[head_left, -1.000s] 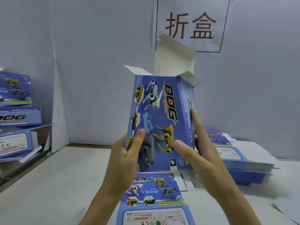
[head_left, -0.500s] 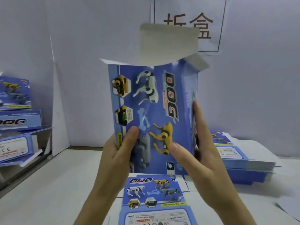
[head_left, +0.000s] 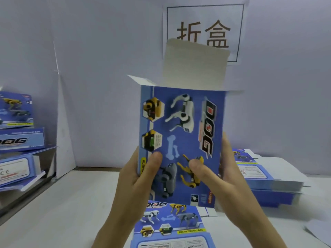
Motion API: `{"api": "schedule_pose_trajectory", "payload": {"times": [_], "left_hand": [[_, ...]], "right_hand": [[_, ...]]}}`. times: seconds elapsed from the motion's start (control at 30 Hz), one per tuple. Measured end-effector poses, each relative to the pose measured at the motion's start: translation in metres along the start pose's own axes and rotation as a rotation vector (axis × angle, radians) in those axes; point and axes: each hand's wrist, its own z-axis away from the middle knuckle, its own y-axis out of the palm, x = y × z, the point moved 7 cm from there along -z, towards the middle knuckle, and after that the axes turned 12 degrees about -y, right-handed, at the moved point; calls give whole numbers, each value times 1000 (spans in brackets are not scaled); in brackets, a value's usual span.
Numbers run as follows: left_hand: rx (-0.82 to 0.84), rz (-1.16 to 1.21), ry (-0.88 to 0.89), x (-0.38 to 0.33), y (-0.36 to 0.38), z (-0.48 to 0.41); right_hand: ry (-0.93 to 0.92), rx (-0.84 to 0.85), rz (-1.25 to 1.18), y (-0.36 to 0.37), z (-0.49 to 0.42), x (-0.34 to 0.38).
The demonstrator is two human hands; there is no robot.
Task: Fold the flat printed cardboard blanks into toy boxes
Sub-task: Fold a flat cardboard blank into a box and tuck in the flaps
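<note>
I hold a blue printed toy box (head_left: 184, 126) upright in front of me, its dog pictures facing me. At its top a grey lid flap (head_left: 195, 67) stands up and a small side flap (head_left: 141, 80) sticks out left. My left hand (head_left: 141, 178) grips the box's lower left edge, thumb on the front. Gripping the lower right edge is my right hand (head_left: 220, 178), its thumb on the yellow dog picture and its fingers along the right side. A flat blank (head_left: 170, 228) lies on the table below the box.
A stack of flat blanks (head_left: 265, 178) lies on the table to the right. Folded boxes (head_left: 18, 138) are piled at the far left. A sign with two characters (head_left: 204, 33) hangs on the back wall. A white sheet (head_left: 320, 231) lies at the right edge.
The box has turned to face me squarely and shifted right. Its top lid flap, bent forward half a second ago, now stands upright. Both hands keep their grip.
</note>
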Motion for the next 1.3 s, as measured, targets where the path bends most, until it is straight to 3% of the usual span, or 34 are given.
{"api": "schedule_pose_trajectory", "payload": {"times": [0.1, 0.17, 0.3, 0.4, 0.5, 0.57, 0.67, 0.77, 0.87, 0.93, 1.0, 1.1, 1.2, 1.3], "left_hand": [[233, 76, -167, 11, 5, -6], [296, 55, -241, 17, 3, -7], [248, 36, -250, 21, 7, -8], [73, 18, -158, 22, 0, -9], [16, -14, -112, 17, -5, -8], [98, 12, -194, 22, -9, -13], [397, 64, -302, 20, -18, -13], [450, -7, -376, 20, -49, -10], [332, -44, -451, 23, -91, -15], [98, 115, -531, 26, -134, -37], [-162, 380, -440, 14, -179, -71], [-288, 558, -277, -11, -210, -116], [-334, 210, -393, 13, -190, -123], [-23, -369, -512, 75, -124, -101]], "right_hand": [[8, 9, -22, -4, -1, -2], [-3, -7, -28, -7, -1, -2], [-1, -31, -5, -7, -1, -4], [31, -6, 47, -10, 0, -8], [123, 68, 44, -7, 2, -13], [155, 59, -27, -5, 3, -18], [154, 48, -181, 5, 4, -27], [210, 99, -204, 21, 10, -41], [319, 169, -160, 33, 16, -56], [378, 135, -167, 37, 14, -69], [435, 54, -183, 36, 14, -84], [449, 85, -181, 40, 24, -97], [482, 151, -76, 45, 29, -96], [454, 240, 152, 47, 33, -108]]}}
